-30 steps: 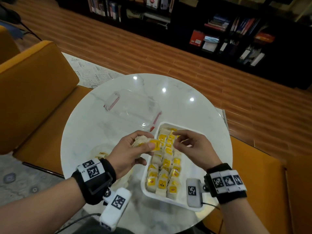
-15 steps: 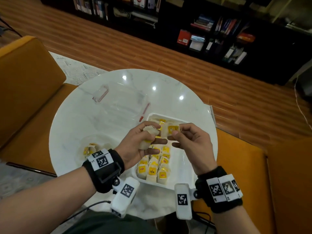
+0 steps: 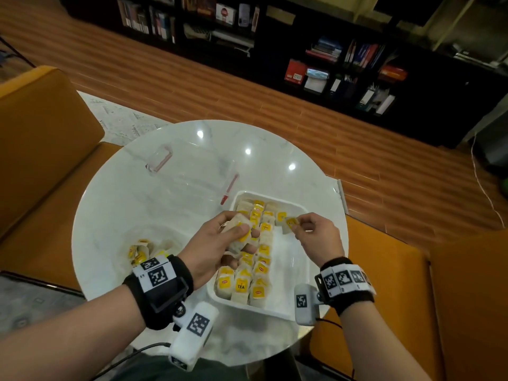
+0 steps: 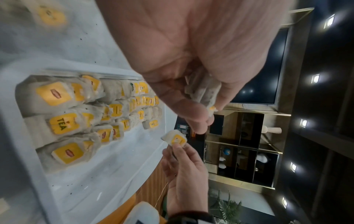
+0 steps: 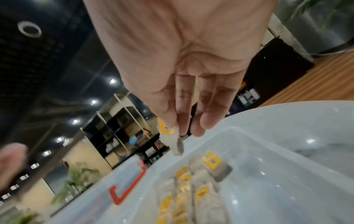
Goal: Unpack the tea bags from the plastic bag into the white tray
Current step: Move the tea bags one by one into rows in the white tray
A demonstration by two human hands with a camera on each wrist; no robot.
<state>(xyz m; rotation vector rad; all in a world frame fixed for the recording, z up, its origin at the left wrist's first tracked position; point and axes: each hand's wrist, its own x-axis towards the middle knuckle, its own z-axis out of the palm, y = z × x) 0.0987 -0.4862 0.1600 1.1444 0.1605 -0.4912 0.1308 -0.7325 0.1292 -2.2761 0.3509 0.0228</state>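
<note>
Marble surface (image 3: 115,204) carries the white tray (image 3: 299,270); above it, left hand (image 3: 217,243) grips several tea bags (image 3: 239,229), right hand (image 3: 316,237) pinches one tea bag (image 3: 290,224).

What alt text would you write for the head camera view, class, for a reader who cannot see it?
Over a white tray lined with rows of tea bags, the right hand pinches a single tea bag while the left hand holds a small bunch. The tray sits on a round white marble table.
</note>
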